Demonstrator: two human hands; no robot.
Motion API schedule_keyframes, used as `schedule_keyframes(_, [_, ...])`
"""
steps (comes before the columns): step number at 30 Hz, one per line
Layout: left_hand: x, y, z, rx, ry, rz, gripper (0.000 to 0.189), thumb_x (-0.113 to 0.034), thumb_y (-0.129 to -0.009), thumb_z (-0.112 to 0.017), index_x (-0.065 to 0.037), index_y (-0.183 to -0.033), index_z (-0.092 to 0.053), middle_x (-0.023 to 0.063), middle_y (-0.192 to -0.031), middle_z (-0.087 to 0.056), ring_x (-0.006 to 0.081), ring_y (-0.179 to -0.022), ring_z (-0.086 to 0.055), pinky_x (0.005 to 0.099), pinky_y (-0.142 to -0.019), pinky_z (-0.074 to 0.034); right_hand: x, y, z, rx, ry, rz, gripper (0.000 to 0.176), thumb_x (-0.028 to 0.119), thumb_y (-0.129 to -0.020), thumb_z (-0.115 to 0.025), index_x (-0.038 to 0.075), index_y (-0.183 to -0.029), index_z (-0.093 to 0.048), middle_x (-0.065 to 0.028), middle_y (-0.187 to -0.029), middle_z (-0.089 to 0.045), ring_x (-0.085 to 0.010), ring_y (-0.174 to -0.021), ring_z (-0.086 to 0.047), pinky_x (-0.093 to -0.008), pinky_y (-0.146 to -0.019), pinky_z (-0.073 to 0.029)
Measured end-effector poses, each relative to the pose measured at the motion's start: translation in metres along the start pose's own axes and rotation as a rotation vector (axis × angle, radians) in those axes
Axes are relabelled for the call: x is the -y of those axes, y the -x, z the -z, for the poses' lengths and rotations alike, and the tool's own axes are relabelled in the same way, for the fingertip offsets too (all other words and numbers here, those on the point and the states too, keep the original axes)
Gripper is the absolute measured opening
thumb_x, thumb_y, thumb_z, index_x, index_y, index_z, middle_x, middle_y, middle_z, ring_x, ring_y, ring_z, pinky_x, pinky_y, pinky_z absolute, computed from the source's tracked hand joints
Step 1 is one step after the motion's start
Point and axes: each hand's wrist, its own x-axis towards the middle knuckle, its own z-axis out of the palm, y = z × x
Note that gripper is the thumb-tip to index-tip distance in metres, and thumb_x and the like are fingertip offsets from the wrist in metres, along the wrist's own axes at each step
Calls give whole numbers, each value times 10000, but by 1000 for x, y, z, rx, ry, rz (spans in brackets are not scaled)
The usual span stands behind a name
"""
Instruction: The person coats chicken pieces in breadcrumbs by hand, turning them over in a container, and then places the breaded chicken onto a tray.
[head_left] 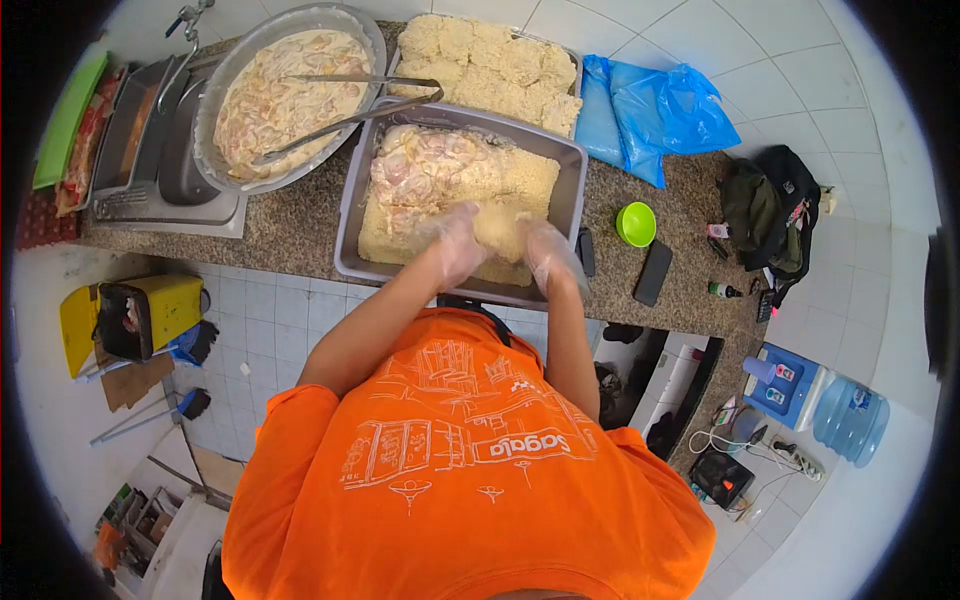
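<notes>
My left hand (455, 245) and my right hand (549, 255), both in clear plastic gloves, are low in a grey tub (352, 225). Between them they hold a crumb-coated piece of chicken (498, 230), fingers closed against its two sides. Pale breadcrumbs (535, 180) cover the tub's floor. Batter-wet raw chicken pieces (415, 170) lie heaped at the tub's left and back, just beyond my left hand. Some fingertips are hidden by the gloves and crumbs.
Metal tongs (345, 122) rest across a large bowl (203, 125) of battered chicken. A tray of breaded pieces (485, 65) stands behind the tub. Rightward are blue bags (655, 115), a green bowl (636, 225) and a phone (653, 273). A sink (185, 165) is left.
</notes>
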Motion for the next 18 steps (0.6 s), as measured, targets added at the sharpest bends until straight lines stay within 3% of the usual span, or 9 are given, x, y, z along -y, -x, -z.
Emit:
schedule_keyframes(2, [-16, 12, -3, -87, -65, -85, 417, -293, -939, -307, -14, -1212, -454, 184, -1259, -511, 312, -1174, -481, 500, -1053, -321, 28, 14, 26, -77, 118, 153, 358, 205, -875, -390, 15, -1098, -596, -227, -1209, -549, -333, -1143, -521, -415, -944, -404])
schedule_keyframes(6, [-24, 33, 18, -235, -52, -161, 462, -313, -924, -345, -3, -1264, -379, 212, -1372, -378, 344, -1244, -393, 561, -1062, -265, -14, -53, -32, -100, 267, 516, 339, 283, -911, -405, 10, -927, -606, -182, -1016, -629, -386, -960, -561, -438, -843, -428])
schedule_keyframes(8, [-17, 11, 64, -97, 17, -161, 497, -323, -916, -365, -4, -1296, -323, 231, -1436, -248, 391, -1289, -306, 581, -1072, -227, -37, -102, -75, 197, 471, 789, 256, 254, -847, -470, 32, -829, -596, -145, -891, -635, -327, -838, -583, -409, -753, -457])
schedule_keyframes(9, [-20, 14, 61, -94, 23, -174, 497, -323, -916, -365, -4, -1296, -323, 231, -1436, -248, 391, -1289, -306, 581, -1072, -227, -43, -124, -79, 195, 479, 802, 256, 254, -847, -470, 32, -829, -596, -145, -891, -635, -327, -838, -583, -409, -753, -457])
schedule_keyframes(11, [-17, 32, 61, -214, 79, -144, 663, -342, -896, -412, -7, -1417, -176, 177, -1478, -157, 371, -1351, -188, 574, -1094, -172, -69, -160, -81, 277, 137, 725, 215, 221, -852, -477, 46, -846, -602, -128, -891, -637, -277, -821, -589, -367, -724, -459])
schedule_keyframes(14, [-11, 28, 76, -170, 86, -132, 694, -341, -895, -428, 2, -1429, -147, 201, -1479, -145, 381, -1370, -143, 562, -1101, -165, -102, -182, -71, 347, -387, 540, 161, 172, -859, -488, 67, -871, -610, -102, -890, -639, -202, -794, -597, -304, -682, -462])
schedule_keyframes(15, [-9, 29, 76, -167, 89, -126, 694, -341, -895, -428, 2, -1429, -147, 201, -1479, -145, 381, -1370, -143, 562, -1101, -165, -92, -166, -59, 346, -384, 533, 161, 172, -859, -488, 67, -871, -610, -102, -890, -639, -202, -794, -597, -304, -682, -462])
schedule_keyframes(17, [-12, 29, 74, -241, 135, -64, 682, -344, -900, -408, 9, -1420, -144, 283, -1470, -107, 430, -1375, -129, 547, -1114, -154, -42, -133, -21, 15, -75, 49, 129, 174, -820, -610, 51, -854, -632, -77, -703, -632, -198, -622, -600, -326, -493, -457])
schedule_keyframes(18, [-8, 28, 80, -245, 137, -57, 682, -344, -900, -408, 9, -1420, -144, 283, -1470, -107, 430, -1375, -129, 547, -1114, -154, -76, -153, -46, -44, -19, 155, 235, 227, -827, -601, 50, -981, -595, -105, -847, -628, -217, -718, -609, -333, -592, -467])
